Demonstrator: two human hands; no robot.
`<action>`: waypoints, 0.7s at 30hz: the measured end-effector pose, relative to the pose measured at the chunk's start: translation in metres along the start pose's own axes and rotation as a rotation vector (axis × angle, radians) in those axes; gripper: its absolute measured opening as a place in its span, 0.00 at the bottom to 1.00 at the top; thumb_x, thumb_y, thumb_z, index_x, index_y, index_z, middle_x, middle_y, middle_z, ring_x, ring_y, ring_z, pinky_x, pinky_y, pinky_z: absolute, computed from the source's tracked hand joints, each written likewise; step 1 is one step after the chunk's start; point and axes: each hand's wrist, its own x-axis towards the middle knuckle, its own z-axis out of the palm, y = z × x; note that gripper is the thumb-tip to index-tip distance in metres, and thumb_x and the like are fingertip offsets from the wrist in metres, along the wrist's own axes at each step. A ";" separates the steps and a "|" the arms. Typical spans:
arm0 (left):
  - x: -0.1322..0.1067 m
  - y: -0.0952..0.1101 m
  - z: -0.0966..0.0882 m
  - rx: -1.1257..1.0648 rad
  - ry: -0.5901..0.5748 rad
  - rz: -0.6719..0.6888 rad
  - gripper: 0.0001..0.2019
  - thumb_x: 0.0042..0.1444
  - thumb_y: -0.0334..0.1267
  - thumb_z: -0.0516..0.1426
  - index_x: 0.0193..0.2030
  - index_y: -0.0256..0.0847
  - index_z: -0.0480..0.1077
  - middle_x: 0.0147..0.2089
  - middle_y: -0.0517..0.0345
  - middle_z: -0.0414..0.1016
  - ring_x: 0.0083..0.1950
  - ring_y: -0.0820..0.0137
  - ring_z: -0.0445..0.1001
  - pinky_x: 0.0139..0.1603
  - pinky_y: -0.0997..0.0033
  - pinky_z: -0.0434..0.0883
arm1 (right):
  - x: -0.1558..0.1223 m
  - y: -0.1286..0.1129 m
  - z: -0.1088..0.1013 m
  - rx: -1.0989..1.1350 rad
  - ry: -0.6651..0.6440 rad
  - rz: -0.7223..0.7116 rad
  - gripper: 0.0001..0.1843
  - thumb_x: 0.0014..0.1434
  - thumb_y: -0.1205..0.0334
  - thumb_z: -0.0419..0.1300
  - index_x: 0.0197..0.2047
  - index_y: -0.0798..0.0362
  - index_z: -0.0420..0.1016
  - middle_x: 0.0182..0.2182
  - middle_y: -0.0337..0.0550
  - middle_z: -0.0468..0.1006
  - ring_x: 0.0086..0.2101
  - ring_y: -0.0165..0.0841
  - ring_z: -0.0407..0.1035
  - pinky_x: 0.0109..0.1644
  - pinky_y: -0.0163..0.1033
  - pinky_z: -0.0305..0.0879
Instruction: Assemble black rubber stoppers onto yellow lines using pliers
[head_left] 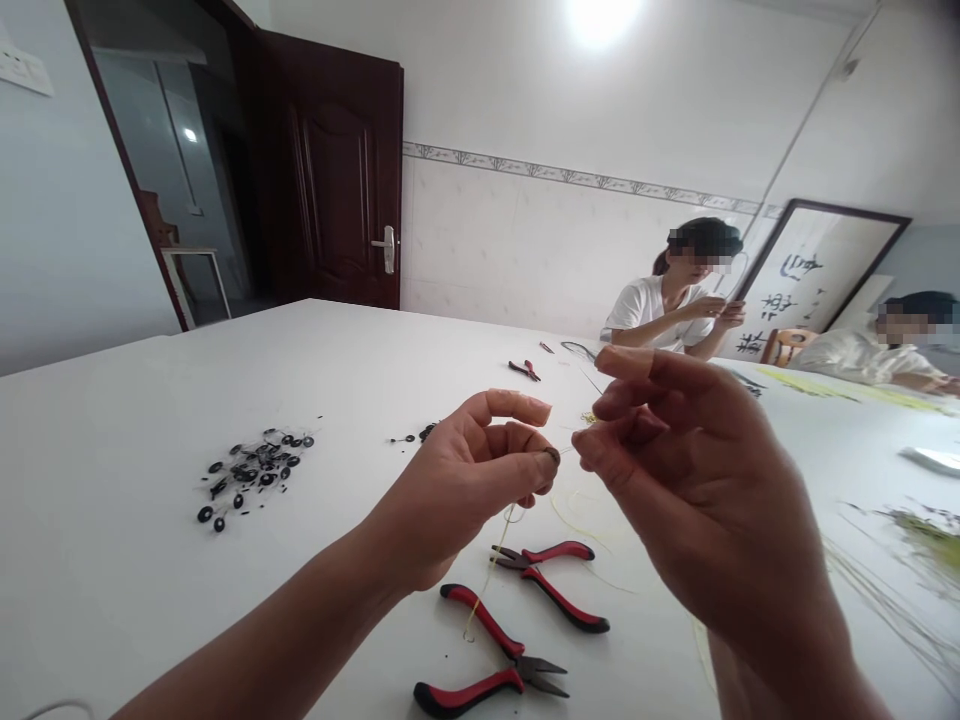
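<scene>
My left hand (469,480) is raised over the white table (150,420), its thumb and fingers pinched on a small dark bead at the end of a thin yellow thread (491,565) that hangs down toward the table. My right hand (690,480) is close beside it, fingers pressed together in a pinch on the same fine thread near the bead. Below both hands lie two red-handled pliers, one (551,580) nearer the hands and one (487,665) by the table's front edge.
A pile of small black rings and beads (255,470) lies at the left. A third pair of pliers (525,370) rests farther back. Two other people sit at the far right. Green-yellow strands (900,590) spread at the right. A dark door stands open behind.
</scene>
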 end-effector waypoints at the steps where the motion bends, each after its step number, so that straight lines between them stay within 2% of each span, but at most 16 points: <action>1: 0.000 0.000 -0.001 0.002 -0.003 0.007 0.10 0.49 0.31 0.58 0.38 0.44 0.65 0.27 0.66 0.67 0.29 0.79 0.64 0.30 0.77 0.60 | 0.000 0.001 -0.001 -0.003 0.008 -0.003 0.21 0.50 0.74 0.57 0.46 0.45 0.65 0.34 0.38 0.67 0.34 0.29 0.65 0.36 0.35 0.70; 7: 0.003 0.003 -0.006 0.009 0.014 0.013 0.10 0.47 0.35 0.60 0.38 0.44 0.65 0.31 0.62 0.71 0.36 0.73 0.70 0.35 0.74 0.63 | 0.006 0.010 -0.004 0.005 0.038 -0.002 0.18 0.50 0.72 0.58 0.44 0.46 0.67 0.38 0.40 0.70 0.37 0.31 0.67 0.41 0.38 0.71; 14: 0.004 0.001 -0.006 -0.049 0.035 -0.028 0.09 0.49 0.29 0.55 0.38 0.44 0.66 0.30 0.61 0.72 0.34 0.72 0.70 0.34 0.71 0.62 | 0.008 0.013 -0.005 0.004 0.082 -0.023 0.18 0.50 0.72 0.58 0.44 0.47 0.67 0.34 0.39 0.71 0.36 0.30 0.68 0.40 0.38 0.72; 18: 0.004 0.001 -0.005 -0.059 0.052 -0.049 0.05 0.53 0.36 0.54 0.38 0.44 0.66 0.29 0.62 0.72 0.33 0.72 0.69 0.31 0.72 0.61 | 0.008 0.013 -0.002 0.016 0.089 -0.007 0.18 0.50 0.72 0.59 0.44 0.47 0.66 0.35 0.40 0.71 0.36 0.31 0.68 0.40 0.39 0.72; 21: 0.003 0.002 -0.003 -0.006 0.064 -0.043 0.08 0.51 0.38 0.57 0.39 0.44 0.65 0.29 0.62 0.72 0.32 0.73 0.69 0.30 0.73 0.61 | 0.007 0.011 -0.001 0.030 0.067 0.010 0.18 0.50 0.72 0.59 0.43 0.47 0.66 0.37 0.40 0.71 0.36 0.31 0.68 0.40 0.40 0.72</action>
